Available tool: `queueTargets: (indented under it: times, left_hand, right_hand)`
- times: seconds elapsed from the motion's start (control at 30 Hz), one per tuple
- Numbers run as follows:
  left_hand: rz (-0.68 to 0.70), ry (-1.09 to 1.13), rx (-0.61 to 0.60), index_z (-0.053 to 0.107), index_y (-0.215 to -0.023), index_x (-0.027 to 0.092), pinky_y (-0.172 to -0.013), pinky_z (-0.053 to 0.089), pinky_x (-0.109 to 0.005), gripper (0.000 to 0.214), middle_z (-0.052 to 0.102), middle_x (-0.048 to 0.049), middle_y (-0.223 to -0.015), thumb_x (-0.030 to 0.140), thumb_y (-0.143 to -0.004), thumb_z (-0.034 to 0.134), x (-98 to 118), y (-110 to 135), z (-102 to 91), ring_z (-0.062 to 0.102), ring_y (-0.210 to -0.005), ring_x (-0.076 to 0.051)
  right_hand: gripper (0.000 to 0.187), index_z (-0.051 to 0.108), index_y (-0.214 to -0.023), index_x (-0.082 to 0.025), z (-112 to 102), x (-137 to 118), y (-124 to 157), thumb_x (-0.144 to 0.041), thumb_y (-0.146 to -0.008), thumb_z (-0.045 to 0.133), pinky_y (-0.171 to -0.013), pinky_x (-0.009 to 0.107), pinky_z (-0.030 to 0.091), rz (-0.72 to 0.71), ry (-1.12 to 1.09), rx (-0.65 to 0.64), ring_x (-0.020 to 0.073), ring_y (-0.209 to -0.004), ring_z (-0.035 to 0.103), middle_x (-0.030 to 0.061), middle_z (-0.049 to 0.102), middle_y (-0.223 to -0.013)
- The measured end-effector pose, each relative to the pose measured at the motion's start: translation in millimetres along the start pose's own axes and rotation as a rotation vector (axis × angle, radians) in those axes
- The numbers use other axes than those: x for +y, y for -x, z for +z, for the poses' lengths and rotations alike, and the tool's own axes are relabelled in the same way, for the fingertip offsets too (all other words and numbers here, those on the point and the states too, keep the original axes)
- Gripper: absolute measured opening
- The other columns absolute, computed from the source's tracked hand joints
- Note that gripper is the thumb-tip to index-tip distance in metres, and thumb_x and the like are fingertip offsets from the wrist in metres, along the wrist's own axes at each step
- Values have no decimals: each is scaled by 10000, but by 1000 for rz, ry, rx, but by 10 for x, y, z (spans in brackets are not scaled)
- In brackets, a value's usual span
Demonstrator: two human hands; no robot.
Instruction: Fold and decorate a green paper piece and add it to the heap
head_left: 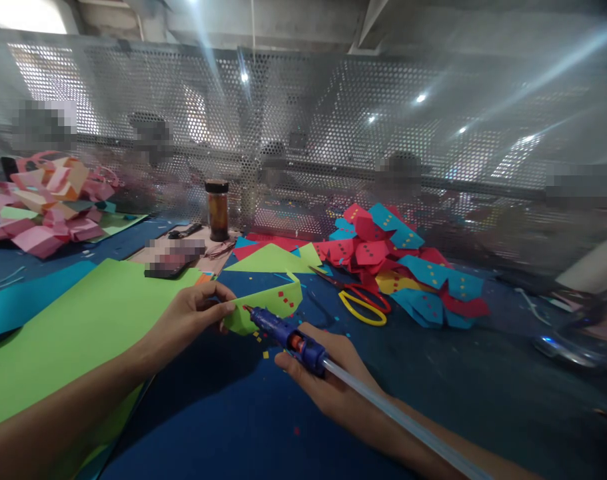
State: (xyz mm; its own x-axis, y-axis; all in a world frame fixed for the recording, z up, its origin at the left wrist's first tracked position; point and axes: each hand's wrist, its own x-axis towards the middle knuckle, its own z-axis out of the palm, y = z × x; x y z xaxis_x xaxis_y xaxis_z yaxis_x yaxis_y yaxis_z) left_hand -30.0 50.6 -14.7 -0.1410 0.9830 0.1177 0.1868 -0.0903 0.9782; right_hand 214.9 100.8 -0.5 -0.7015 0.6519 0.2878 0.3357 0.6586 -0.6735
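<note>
My left hand [203, 308] pinches the left end of a folded light-green paper piece [268, 298] with small red squares on it. In my right hand [333, 373] is a blue hot glue gun [278, 328], a long clear glue stick [398, 403] running out of its back. The gun's nozzle touches or nearly touches the paper beside my left fingertips. Small yellow and red paper squares [266, 355] are scattered on the blue tabletop [223, 413] below. Scissors with red and yellow handles [363, 307] lie just beyond my right hand.
Large green sheets [73, 333] and a teal sheet [33, 293] cover the left side. A phone [176, 260] and a dark-lidded jar [218, 210] stand behind. Folded red and blue paper pieces [373, 247] pile up at right, pink ones [53, 213] at far left. A perforated metal screen [303, 120] closes the back.
</note>
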Motion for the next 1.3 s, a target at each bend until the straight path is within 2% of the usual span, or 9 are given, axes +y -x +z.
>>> queueTargets:
  times: [0.73, 0.93, 1.3]
  left_hand:
    - [13, 4, -48, 622, -831, 180, -586, 457, -265, 214, 608, 17, -656, 391, -826, 657, -44, -6, -12, 566, -588, -131]
    - [-3, -6, 6, 636, -816, 176, -581, 451, -256, 215, 627, 12, -661, 387, -802, 677, -3, -1, -5, 571, -581, -130]
    - [-7, 10, 2, 629, -800, 172, -573, 454, -255, 217, 627, 10, -652, 382, -791, 681, 24, 8, 10, 567, -570, -127]
  right_hand:
    - [268, 465, -683, -202, -5, 17, -10, -368, -874, 554, -481, 224, 316, -64, 18, -14, 100, -557, 456, -27, 536, -637]
    - [261, 464, -689, -206, -8, 25, -5, -368, -875, 550, -486, 226, 322, -67, 50, -19, 100, -543, 458, -31, 534, -619]
    - [253, 470, -688, -206, -4, 25, -6, -354, -874, 559, -488, 222, 328, -45, 61, -28, 103, -543, 448, -29, 532, -627]
